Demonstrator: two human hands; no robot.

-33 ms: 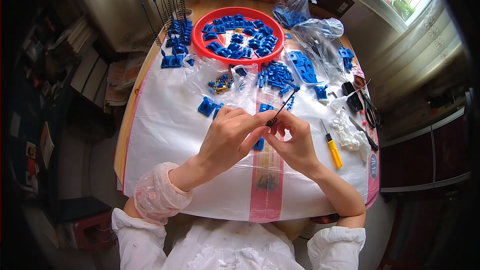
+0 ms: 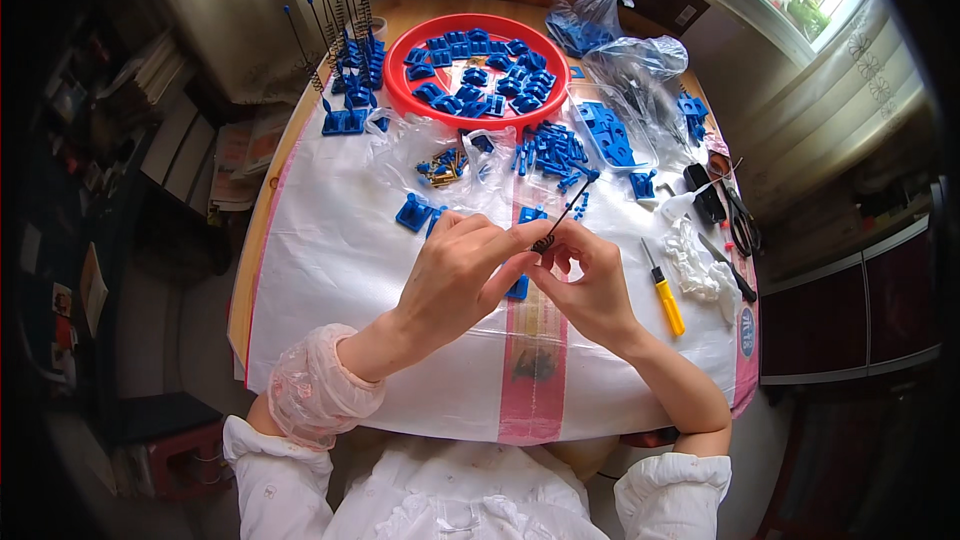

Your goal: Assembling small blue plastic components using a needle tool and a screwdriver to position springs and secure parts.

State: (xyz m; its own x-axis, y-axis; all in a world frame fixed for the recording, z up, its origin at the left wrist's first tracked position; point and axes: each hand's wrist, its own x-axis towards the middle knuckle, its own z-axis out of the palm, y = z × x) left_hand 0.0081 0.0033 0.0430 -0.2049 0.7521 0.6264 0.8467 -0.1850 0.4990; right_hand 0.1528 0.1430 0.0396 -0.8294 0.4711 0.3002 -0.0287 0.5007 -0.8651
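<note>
- Seen from above, two bare hands meet at the centre of a desk [image 2: 330,270] covered with a white plastic sheet.
- The left hand [image 2: 455,275] has its fingers [image 2: 500,238] closed together, thumb and forefinger pinched on the coiled lower end of a thin black rod [image 2: 562,214].
- The rod slants up toward 1 o'clock and ends in a small blue tip.
- The right hand [image 2: 590,285] meets the left at the same coil; its fingers [image 2: 572,240] are curled in and pressed on it from the 3 o'clock side.
- A small blue plastic piece [image 2: 518,287] lies on the sheet just under the two hands, partly hidden by them.
- At 12 o'clock, a red round tray [image 2: 400,100] holds a heap of blue parts.
- At 11 o'clock, more black rods [image 2: 335,0] stand upright in blue bases.
- At 3 o'clock, near the right hand, lies a yellow-handled screwdriver [image 2: 663,290]; black scissors [image 2: 740,225] rest farther out.
- Clear plastic bags [image 2: 640,60] of blue parts sit at 1 o'clock.
</note>
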